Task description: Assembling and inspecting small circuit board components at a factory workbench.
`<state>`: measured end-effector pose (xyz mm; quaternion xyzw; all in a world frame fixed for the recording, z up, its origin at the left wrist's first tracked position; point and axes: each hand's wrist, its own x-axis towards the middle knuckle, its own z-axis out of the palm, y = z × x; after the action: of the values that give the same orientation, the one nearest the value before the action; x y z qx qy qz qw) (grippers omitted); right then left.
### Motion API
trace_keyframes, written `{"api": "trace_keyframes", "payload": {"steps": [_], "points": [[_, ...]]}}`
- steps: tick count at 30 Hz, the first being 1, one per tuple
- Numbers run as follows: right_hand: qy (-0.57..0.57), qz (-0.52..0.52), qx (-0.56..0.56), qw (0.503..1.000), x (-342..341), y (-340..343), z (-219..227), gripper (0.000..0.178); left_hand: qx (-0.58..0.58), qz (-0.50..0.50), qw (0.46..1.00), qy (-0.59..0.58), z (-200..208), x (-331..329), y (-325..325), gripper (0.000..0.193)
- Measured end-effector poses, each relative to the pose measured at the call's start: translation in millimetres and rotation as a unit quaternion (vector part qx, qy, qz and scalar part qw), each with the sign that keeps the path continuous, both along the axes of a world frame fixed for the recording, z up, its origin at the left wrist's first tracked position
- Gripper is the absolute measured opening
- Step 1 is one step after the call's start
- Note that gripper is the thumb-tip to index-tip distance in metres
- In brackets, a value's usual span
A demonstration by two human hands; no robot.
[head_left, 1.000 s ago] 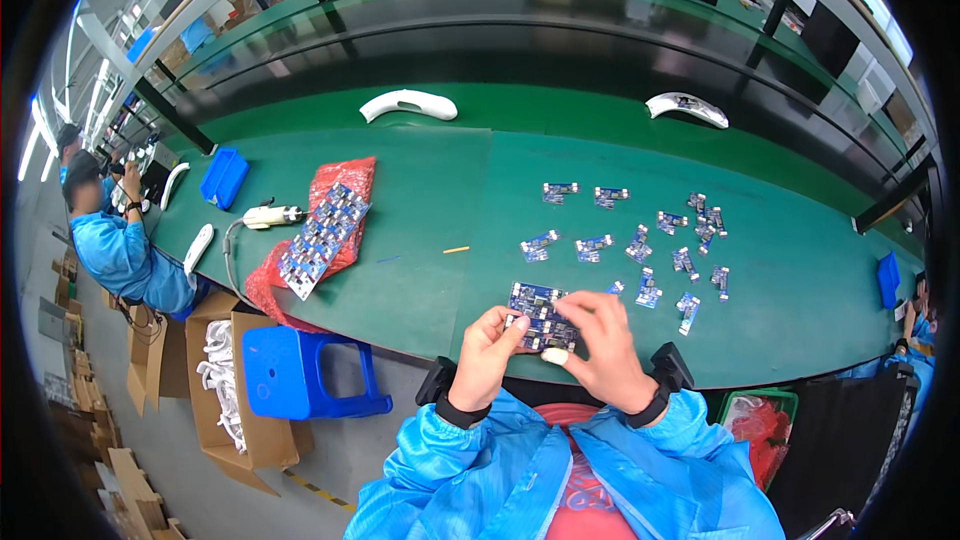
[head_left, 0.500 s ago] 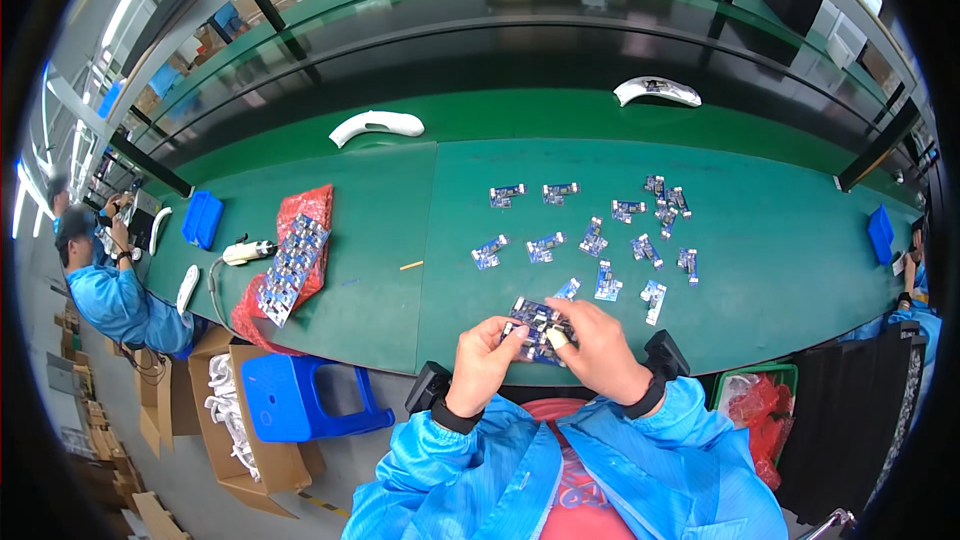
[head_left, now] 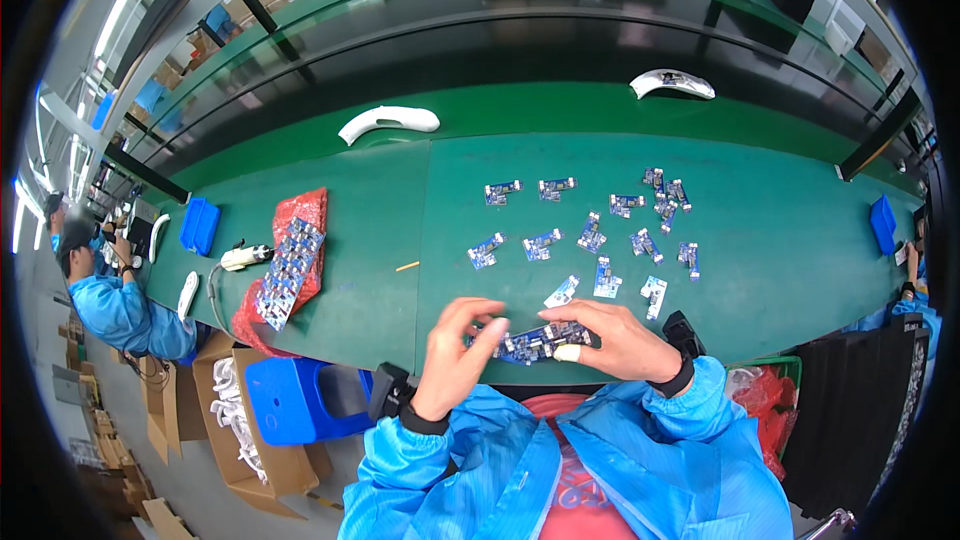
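At the near edge of the green table I hold a panel of joined blue circuit boards (head_left: pixel 530 344) between both hands. My left hand (head_left: pixel 455 355) is closed round its left end, with thumb and fingers curled about it. My right hand (head_left: pixel 628 342) grips the right end; its thumb wears a pale finger cover. Parts of the panel's ends are hidden by my fingers. Just beyond lies a small separate circuit board (head_left: pixel 562 291), with another small board (head_left: pixel 607 278) beside it. Several more such boards are spread farther out.
To the left, a larger board panel (head_left: pixel 291 275) rests on red bubble wrap (head_left: pixel 307 208) beside a white corded tool (head_left: pixel 246 257). Curved white shells (head_left: pixel 390 120) lie on the far ledge. Blue bins (head_left: pixel 200 227) stand towards both sides. A blue stool (head_left: pixel 285 402) is below left. Co-workers sit at both sides.
My hands have moved apart, the left one leftward and the right one slightly rightward. The panel between them has turned and now shows as a longer, narrower strip.
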<state>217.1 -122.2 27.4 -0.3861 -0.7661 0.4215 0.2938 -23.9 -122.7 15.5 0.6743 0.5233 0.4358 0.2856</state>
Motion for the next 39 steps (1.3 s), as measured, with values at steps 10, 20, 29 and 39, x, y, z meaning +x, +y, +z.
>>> {"api": "trace_keyframes", "payload": {"steps": [10,20,29,39], "points": [[0.279,-0.106,-0.29,0.909,11.2,-20.0,-33.4,0.014,-0.376,-0.189,0.822,-0.385,-6.8,37.2,-11.2,0.013],[0.376,-0.15,-0.308,0.861,16.2,-26.3,-43.0,0.014,-0.448,-0.189,0.722,-0.492,-21.7,65.2,-14.6,0.01],[-0.048,-0.34,0.069,0.937,83.7,-6.4,-16.7,0.012,-0.365,-0.141,0.825,-0.408,-20.6,71.7,-4.3,0.011],[-0.163,-0.338,0.126,0.918,108.1,-17.6,-4.2,0.015,-0.388,-0.18,0.827,-0.365,-17.0,94.8,-1.1,0.012]]}}
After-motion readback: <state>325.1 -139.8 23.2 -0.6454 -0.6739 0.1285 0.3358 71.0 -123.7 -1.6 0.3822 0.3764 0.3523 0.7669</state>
